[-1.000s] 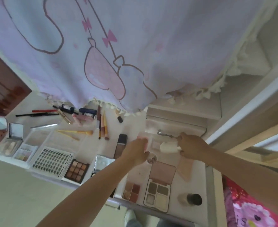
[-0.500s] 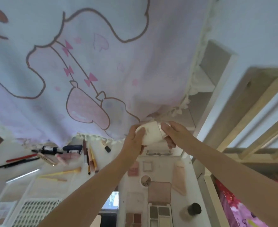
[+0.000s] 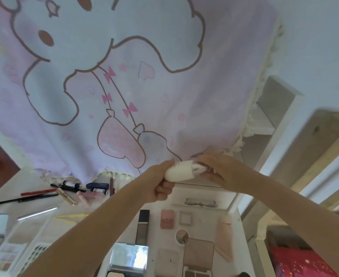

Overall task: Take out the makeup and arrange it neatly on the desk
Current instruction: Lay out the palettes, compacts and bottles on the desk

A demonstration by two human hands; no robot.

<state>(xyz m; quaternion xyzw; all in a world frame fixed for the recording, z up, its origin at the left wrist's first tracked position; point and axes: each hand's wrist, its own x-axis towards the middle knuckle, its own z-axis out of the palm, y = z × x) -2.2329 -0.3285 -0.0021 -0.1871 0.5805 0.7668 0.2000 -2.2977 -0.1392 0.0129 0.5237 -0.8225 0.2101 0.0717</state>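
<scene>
A small white rounded makeup container (image 3: 179, 171) is held up in front of the curtain, above the desk. My left hand (image 3: 158, 182) grips its wider cap end and my right hand (image 3: 212, 166) grips the narrower end; the two parts look slightly pulled apart. Below on the white desk (image 3: 202, 222) lie a pink compact (image 3: 167, 218), a small square case (image 3: 186, 217), a round pot (image 3: 182, 236), a dark slim case (image 3: 143, 226), a beige tube (image 3: 224, 236), an open mauve palette (image 3: 198, 258) and a mirror compact (image 3: 129, 256).
A pink cartoon curtain (image 3: 114, 86) hangs behind the desk. Pencils, mascaras and lip tubes (image 3: 72, 189) lie in a row at the back left. Lash trays and palettes (image 3: 15, 248) sit at the front left. An eyelash curler (image 3: 200, 202) rests on a raised shelf. Red bedding (image 3: 296, 262) lies right.
Both hands have lifted the white container from the desk to in front of the curtain. The view has tilted upward. The container's two parts now look more separated.
</scene>
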